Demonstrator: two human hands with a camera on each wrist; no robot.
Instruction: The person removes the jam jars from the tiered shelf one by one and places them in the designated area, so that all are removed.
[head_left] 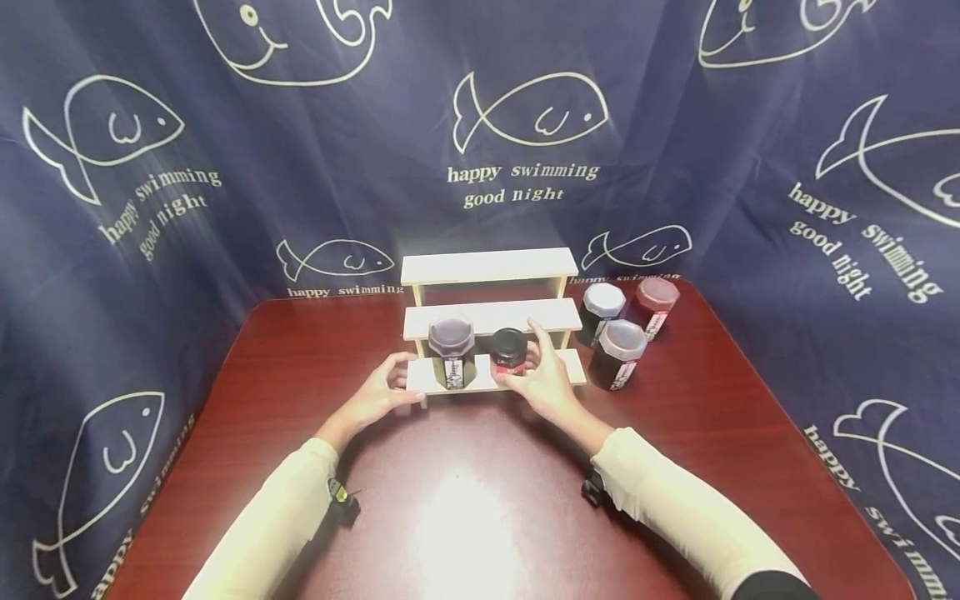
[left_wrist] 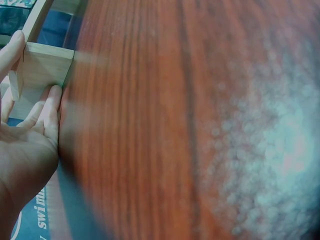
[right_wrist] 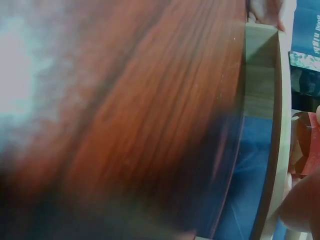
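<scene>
Seat the black-lidded jar [head_left: 509, 348], pinched in right grip [head_left: 547, 382], clear of the larger jar [head_left: 452, 346] left of that grip. Brace the tiered rack [head_left: 489, 267], clamped in left grip [head_left: 377, 390].

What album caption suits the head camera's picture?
Left hand holding the white stepped shelf, right hand gripping a small black-lidded jar on its lowest step, beside a larger jar.

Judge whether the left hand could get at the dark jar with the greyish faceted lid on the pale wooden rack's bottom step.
Likely yes: the left hand grips the left end of the bottom step, close to the dark jar, with nothing visible between them. It may have to let go first.
</scene>
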